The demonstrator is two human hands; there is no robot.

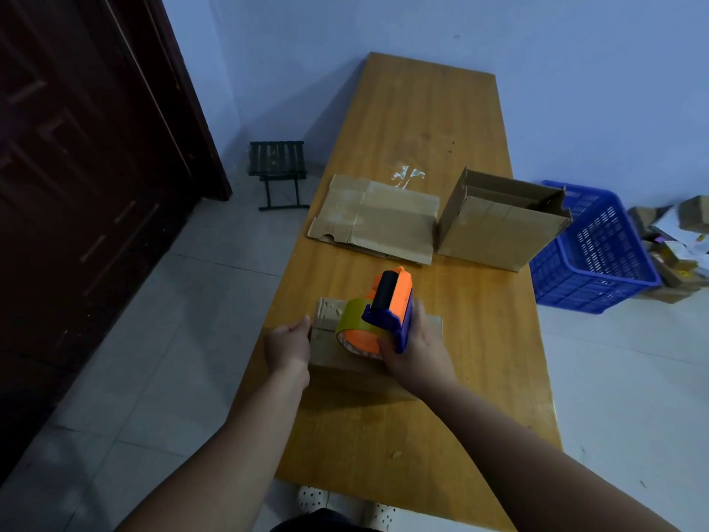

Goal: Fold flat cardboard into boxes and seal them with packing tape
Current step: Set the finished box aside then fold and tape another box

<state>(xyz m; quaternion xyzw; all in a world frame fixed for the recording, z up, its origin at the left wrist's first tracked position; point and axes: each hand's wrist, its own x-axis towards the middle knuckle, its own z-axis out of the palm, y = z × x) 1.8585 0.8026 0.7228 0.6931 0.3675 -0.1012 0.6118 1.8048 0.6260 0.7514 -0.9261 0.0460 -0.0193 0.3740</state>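
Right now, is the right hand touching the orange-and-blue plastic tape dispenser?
Touching. The head view shows the right hand with its fingers curled round the blue handle of the tape dispenser.

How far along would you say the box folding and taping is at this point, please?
Done: the open box stands folded, far right on the table. In hand: the left hand steadies the small box while the right hand holds the tape dispenser on its top. Left: sealing the open box and folding the flat cardboard beside it.
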